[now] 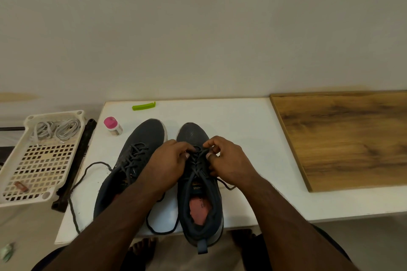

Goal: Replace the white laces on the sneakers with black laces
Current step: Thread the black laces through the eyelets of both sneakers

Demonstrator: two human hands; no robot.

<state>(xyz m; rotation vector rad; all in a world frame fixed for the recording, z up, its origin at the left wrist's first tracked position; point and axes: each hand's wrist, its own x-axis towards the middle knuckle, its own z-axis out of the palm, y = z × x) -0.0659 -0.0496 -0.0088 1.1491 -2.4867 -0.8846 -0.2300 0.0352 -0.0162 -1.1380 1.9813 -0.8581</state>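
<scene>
Nearest the camera, at the front edge of the white surface (242, 130), right sneaker (199, 193) sits heel toward the viewer, heel tab hanging just over the edge, reddish insole visible. Black lace (163, 230) is threaded through its eyelets; one loose end loops off the inner side onto the surface, the other trails out to the right. Both hands are at the upper eyelets of this shoe: left hand (169, 160) grip is pinching the lace at the left eyelet row, right hand (226, 160) grip is pinching it at the right row, fingers curled, thumbs in. Just beside it on the left, left sneaker (136, 152) is also laced in black, its free end (81, 182) running off toward the surface's left edge. Left of the surface, a cream perforated basket (41, 160) holds the white laces (57, 131) bunched at its far end, plus a small brown item at the near corner. Farther back: a pink-capped bottle (112, 126) near the left toe, then a green clip (143, 106) by the back edge. A wooden board (343, 136) lies on the right, well apart from the shoes.
</scene>
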